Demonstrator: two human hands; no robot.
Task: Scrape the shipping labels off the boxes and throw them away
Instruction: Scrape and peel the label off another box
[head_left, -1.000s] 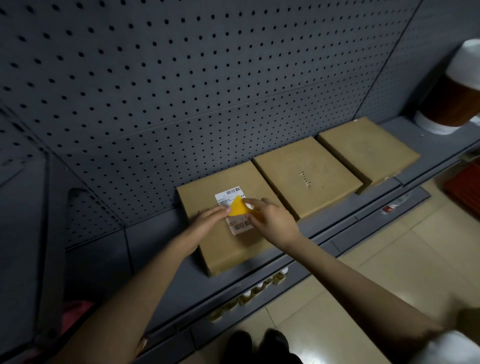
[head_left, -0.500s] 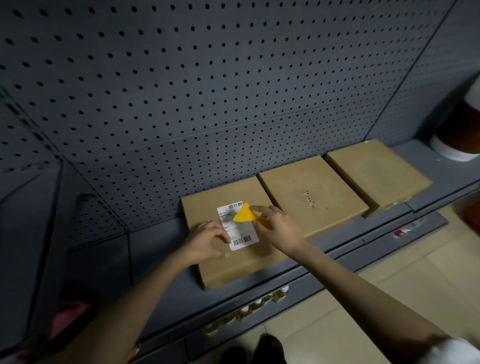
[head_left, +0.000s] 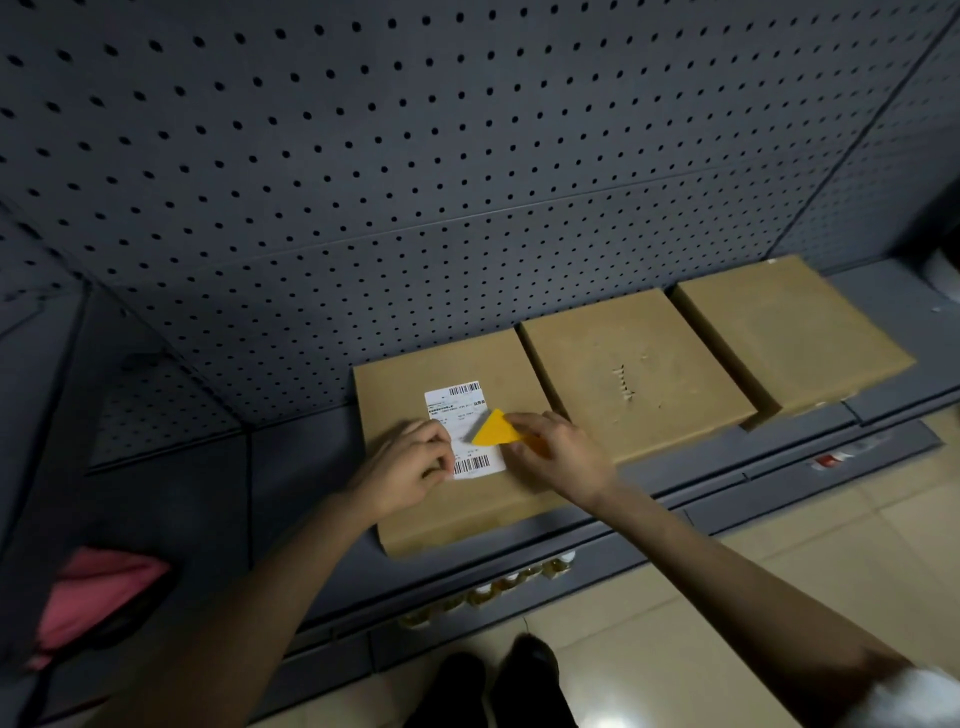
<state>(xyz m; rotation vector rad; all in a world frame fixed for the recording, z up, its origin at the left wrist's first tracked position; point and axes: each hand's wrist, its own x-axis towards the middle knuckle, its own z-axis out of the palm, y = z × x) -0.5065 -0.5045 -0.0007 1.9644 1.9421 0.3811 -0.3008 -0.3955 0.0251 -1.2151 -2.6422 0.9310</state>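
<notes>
Both hands on the label (head_left: 464, 430): right hand (head_left: 558, 456) pinches scraper (head_left: 495, 430) pointing up-left, left hand (head_left: 410, 464) fingers curled at its edge

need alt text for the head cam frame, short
A person's right hand holds a yellow scraper on the white shipping label of the leftmost of three cardboard boxes on a grey shelf. The left hand pinches the label's left edge; a pegboard wall stands behind.
</notes>
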